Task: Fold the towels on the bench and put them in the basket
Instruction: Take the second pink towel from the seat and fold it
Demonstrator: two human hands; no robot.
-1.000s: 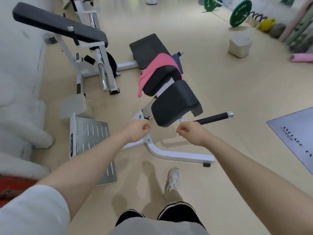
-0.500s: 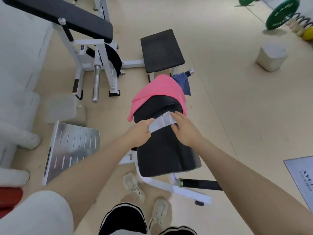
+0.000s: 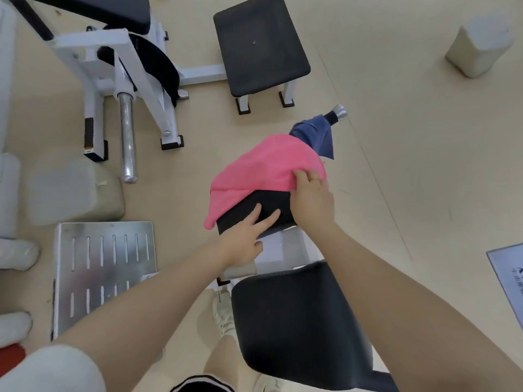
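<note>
I read this as the very start of the task: taking the first towel off the desk, with no folding done and no basket anywhere in my view. Going left to right, my left hand [image 3: 245, 241] lies flat on the black padded desk [image 3: 256, 209], fingers [image 3: 256, 212] spread and holding nothing. Just at its 1 o'clock, the pink soft cloth towel [image 3: 263, 168] drapes over the far end of that pad, one corner hanging off at the pad's 9 o'clock side. My right hand [image 3: 311, 203] rests at the towel's near edge, fingertips [image 3: 300, 175] touching the cloth, but I cannot tell whether they pinch it. At the pink towel's 1 o'clock, a dark blue cloth towel [image 3: 312, 134] hangs over a handle. Next I would judge a firm pinch on the pink edge, then a lift clear.
</note>
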